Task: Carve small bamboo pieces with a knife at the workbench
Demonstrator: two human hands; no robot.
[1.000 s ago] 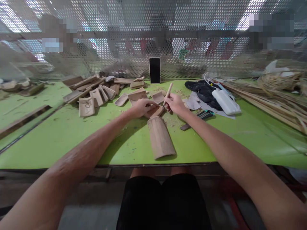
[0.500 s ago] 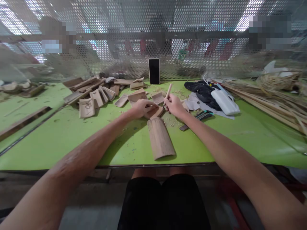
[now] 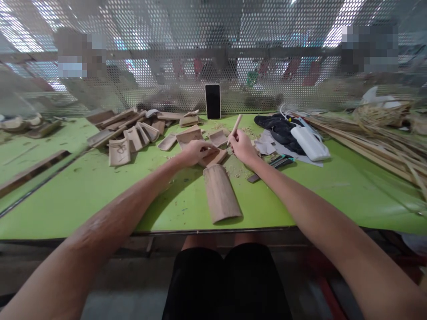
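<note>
My left hand (image 3: 195, 152) is closed on a small curved bamboo piece (image 3: 215, 158), which rests at the far end of a larger bamboo piece. That larger piece (image 3: 222, 193) lies on the green table (image 3: 180, 209), rounded side up. In my right hand (image 3: 242, 146) is a carving tool (image 3: 237, 124) with a pale wooden handle, held like a pen, its tip just right of the small piece. Wood shavings (image 3: 238, 170) are scattered around. More curved pieces (image 3: 189, 135) lie just beyond my left hand.
Bamboo pieces (image 3: 119, 152) are piled at the left. A phone (image 3: 212, 101) stands against the perforated metal screen (image 3: 180, 89). At the right are dark gloves (image 3: 280, 129), a white device (image 3: 310, 143), cutters (image 3: 280, 162) and long bamboo strips (image 3: 373, 144).
The tool in my right hand has lifted slightly away from the small bamboo piece. My left hand keeps its hold. The whole view has shifted a little.
</note>
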